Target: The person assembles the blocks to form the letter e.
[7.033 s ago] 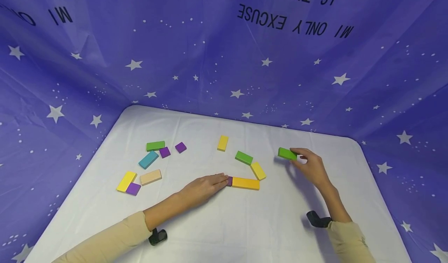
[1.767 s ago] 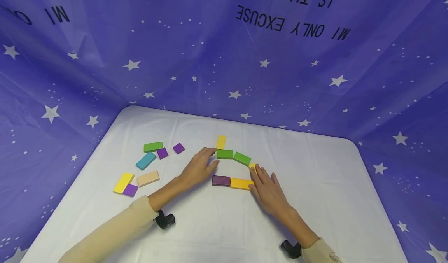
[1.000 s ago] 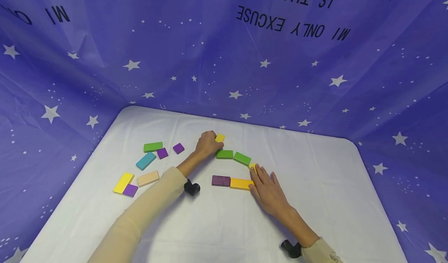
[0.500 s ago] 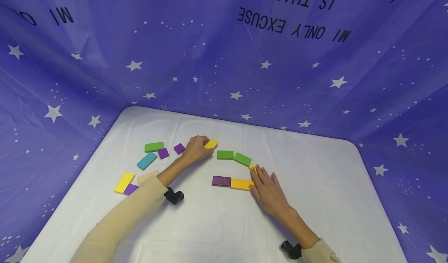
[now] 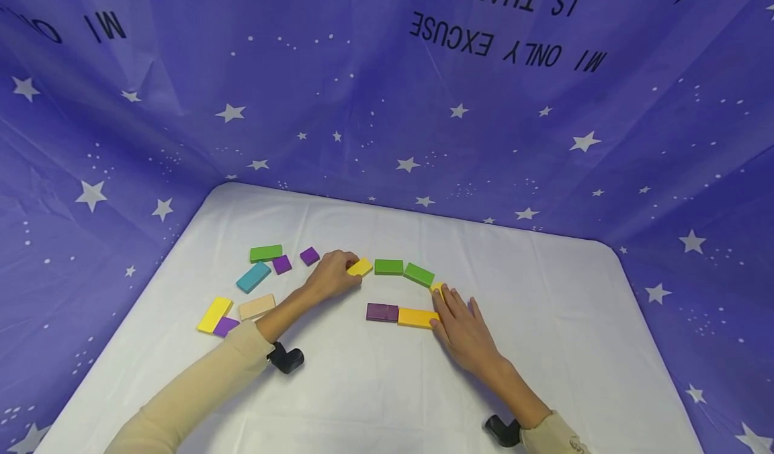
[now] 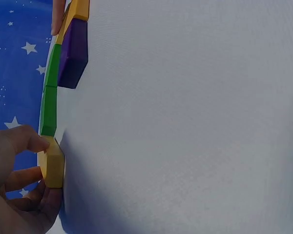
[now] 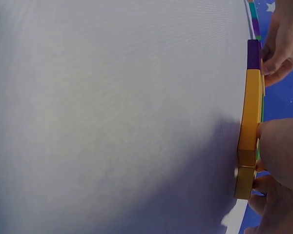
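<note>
My left hand (image 5: 331,275) pinches a yellow block (image 5: 361,267) between thumb and fingers, close to the left end of a green block (image 5: 389,267). In the left wrist view that yellow block (image 6: 52,163) sits by the green block's end. A second green block (image 5: 419,275) continues the curve toward another yellow block (image 5: 437,287), mostly covered by my right hand (image 5: 464,330). The right hand lies with fingers extended over that block, its thumb touching the long orange-yellow block (image 5: 417,318). A dark purple block (image 5: 382,312) adjoins the long block's left end.
To the left lie a green block (image 5: 266,253), a blue block (image 5: 253,277), two purple cubes (image 5: 281,264), a wooden-coloured block (image 5: 256,306), and a yellow block (image 5: 214,314) touching a purple piece (image 5: 226,326). A starry blue cloth (image 5: 387,105) rises behind the white table (image 5: 544,293).
The left hand has taken the yellow block from behind the green ones and brought it left and nearer, turning it. Earlier, the right hand carried a green block; lately it has stayed still.
</note>
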The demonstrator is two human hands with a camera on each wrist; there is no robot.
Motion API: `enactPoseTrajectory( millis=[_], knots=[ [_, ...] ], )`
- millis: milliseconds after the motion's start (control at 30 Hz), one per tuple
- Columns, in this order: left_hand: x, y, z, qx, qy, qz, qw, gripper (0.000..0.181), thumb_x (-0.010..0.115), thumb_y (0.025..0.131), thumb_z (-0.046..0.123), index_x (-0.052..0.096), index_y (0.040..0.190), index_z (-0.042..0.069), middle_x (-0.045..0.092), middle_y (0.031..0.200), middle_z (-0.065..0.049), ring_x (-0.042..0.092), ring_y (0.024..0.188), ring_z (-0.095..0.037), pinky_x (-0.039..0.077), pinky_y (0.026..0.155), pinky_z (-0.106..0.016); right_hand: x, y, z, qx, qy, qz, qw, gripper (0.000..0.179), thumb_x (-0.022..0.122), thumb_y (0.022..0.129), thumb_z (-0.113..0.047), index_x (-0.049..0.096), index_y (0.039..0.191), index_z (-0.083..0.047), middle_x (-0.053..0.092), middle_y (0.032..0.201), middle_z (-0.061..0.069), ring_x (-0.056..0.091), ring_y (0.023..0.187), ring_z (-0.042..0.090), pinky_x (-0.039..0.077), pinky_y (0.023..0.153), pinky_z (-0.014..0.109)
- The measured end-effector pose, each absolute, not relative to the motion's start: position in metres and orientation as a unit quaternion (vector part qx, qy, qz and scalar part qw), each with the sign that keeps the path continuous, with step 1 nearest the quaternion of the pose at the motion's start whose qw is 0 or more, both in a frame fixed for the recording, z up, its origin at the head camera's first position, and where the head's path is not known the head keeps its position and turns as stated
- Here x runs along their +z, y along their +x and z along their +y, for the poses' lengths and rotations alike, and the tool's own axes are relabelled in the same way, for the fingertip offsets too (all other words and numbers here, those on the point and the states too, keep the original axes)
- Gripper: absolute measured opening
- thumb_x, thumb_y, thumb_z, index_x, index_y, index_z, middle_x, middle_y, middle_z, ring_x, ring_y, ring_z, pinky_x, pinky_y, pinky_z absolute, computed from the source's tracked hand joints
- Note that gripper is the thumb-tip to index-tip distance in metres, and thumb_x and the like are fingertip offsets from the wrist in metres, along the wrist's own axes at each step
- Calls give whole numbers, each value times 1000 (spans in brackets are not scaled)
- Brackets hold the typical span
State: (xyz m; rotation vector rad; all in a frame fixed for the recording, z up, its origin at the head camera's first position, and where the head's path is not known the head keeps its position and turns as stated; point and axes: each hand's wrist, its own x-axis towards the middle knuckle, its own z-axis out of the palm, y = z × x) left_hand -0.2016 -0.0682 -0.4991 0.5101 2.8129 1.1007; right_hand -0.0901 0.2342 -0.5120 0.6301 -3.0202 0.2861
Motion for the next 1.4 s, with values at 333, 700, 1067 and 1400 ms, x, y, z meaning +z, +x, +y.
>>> enactPoseTrajectory(
  millis=[333,700,1067,1400],
  knots=[
    [-498,-202,-66,357,182,916,38,29,76,80,10,73,105,-4,66,87,-6,55,81,-19,47,73,-33,-511,-92,235,87,203,-975,23,61,54,103,-33,37,153,-2,31,158,20,31,143,38,23,112,65],
    [-488,-199,-79,378,173,908,47,48,78,83,17,65,121,-9,68,105,-17,64,97,-28,53,88,-42,-511,-94,235,99,202,-974,20,60,53,104,-32,36,153,-1,31,157,21,31,143,39,21,112,65],
    [-475,-181,-148,445,153,882,11,49,75,89,13,59,130,-8,64,118,-24,61,110,-38,50,95,-50,-513,-92,235,94,201,-975,21,61,54,103,-32,37,152,-1,31,157,21,31,143,39,22,112,66],
    [-472,-171,-241,382,169,906,75,53,75,90,16,56,138,0,54,137,-25,49,124,-47,41,101,-62,-514,-90,235,99,199,-975,17,61,54,103,-33,37,153,-1,31,158,20,30,144,39,21,113,65]
  ],
)
